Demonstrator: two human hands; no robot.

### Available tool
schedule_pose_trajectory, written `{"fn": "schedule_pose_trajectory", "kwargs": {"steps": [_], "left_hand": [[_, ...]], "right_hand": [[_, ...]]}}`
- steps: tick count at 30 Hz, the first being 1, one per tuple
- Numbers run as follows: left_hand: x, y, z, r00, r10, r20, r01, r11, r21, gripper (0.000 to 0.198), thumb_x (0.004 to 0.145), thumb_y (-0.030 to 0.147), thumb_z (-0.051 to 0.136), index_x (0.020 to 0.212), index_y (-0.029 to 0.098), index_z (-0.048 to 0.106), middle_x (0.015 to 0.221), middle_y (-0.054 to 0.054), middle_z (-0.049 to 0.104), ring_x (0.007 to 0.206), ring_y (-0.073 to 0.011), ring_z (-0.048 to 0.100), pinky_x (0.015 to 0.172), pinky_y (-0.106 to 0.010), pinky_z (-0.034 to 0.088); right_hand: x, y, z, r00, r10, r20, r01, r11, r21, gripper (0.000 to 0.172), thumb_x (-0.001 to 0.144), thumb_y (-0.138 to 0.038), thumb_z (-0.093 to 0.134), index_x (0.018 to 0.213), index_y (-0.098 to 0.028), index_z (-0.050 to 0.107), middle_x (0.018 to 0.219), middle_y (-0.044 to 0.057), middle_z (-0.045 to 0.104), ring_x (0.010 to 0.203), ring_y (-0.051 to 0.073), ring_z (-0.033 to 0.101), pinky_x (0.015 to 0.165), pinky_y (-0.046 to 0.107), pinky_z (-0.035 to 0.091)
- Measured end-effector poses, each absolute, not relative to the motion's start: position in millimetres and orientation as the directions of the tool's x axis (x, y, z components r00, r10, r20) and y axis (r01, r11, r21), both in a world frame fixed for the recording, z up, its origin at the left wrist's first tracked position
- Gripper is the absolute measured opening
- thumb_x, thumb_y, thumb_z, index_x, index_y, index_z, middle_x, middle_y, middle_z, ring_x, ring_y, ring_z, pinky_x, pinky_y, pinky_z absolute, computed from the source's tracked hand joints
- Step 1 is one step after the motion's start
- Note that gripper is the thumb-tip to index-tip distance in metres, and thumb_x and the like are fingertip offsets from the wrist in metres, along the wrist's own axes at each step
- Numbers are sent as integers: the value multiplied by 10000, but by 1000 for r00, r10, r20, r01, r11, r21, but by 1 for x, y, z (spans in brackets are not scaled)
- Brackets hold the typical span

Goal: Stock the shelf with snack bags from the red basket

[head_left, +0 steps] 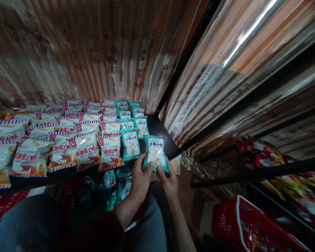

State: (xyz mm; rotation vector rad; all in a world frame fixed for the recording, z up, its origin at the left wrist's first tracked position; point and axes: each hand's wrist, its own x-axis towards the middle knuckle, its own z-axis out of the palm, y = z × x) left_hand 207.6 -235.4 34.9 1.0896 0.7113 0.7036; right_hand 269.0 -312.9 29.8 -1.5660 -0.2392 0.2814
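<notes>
A bare strip of black shelf [164, 133] runs along the right edge, the held green bag [156, 152] partly covering its front. Leftward, packed bags [110, 150] block passage; pleated sheeting [105, 52] backs the rear edge, posts [184, 58] stand at both right corners.

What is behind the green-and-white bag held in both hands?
Behind the held bag, the black shelf shows, with similar bags further back to the left. The stretch directly behind it is covered by the bag.
</notes>
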Motion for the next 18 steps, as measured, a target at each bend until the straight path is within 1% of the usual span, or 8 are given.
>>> {"fn": "schedule_pose_trajectory", "kwargs": {"steps": [2,5,8,10,12,14,16,18], "left_hand": [[210,-233,35,577,798,-173,-160,319,934,387,771,258,616,1147,174,580,1201,-92,634,1114,-221,580,996,-373,430],[214,-228,36,562,811,-165,-178,314,933,352,767,220,597,1116,174,585,1171,-83,640,1096,-207,585,989,-361,434],[216,-226,36,537,833,-136,-194,279,940,337,766,201,595,1103,190,585,1160,-69,643,1091,-196,586,990,-351,431],[218,-227,35,528,842,-114,-205,256,945,335,771,187,584,1106,201,579,1155,-60,643,1088,-189,588,988,-343,434],[220,-229,34,531,843,-91,-214,237,948,346,778,177,574,1122,209,566,1155,-54,638,1087,-182,588,986,-338,438],[222,-231,31,536,840,-84,-206,227,952,357,783,176,569,1137,214,559,1154,-52,637,1079,-180,593,980,-336,446],[225,-234,29,536,839,-95,-184,226,957,363,780,180,580,1141,221,564,1159,-52,638,1076,-182,598,970,-331,453],[227,-235,28,530,840,-117,-152,230,961,370,775,184,594,1142,224,572,1167,-55,641,1083,-188,598,969,-328,454]], "right_hand": [[268,-311,32,945,327,-6,4,-32,-999,739,678,-475,710,1329,-178,528,1071,74,684,887,200,639,767,304,530],[269,-310,30,940,341,17,32,-40,-999,731,707,-490,687,1347,-185,509,1170,94,653,940,209,630,801,314,520],[273,-310,25,932,362,7,8,-3,-1000,688,758,-525,630,1353,-205,502,1216,95,632,960,205,621,815,312,507],[277,-311,23,926,376,-13,-20,16,-1000,656,782,-539,602,1351,-227,504,1216,82,631,962,199,616,795,299,504],[282,-312,22,922,387,-19,-26,11,-1000,660,767,-540,622,1344,-241,512,1187,70,643,925,192,622,766,290,506],[287,-313,20,924,381,-16,-18,0,-1000,697,725,-538,668,1334,-232,525,1103,64,673,846,185,632,729,289,508],[291,-312,17,931,364,-16,-21,9,-1000,723,698,-539,691,1325,-213,538,1009,59,691,774,177,630,687,287,507],[295,-310,15,939,343,-30,-41,26,-999,730,690,-537,696,1321,-205,541,961,52,692,737,168,622,645,277,500]]}}
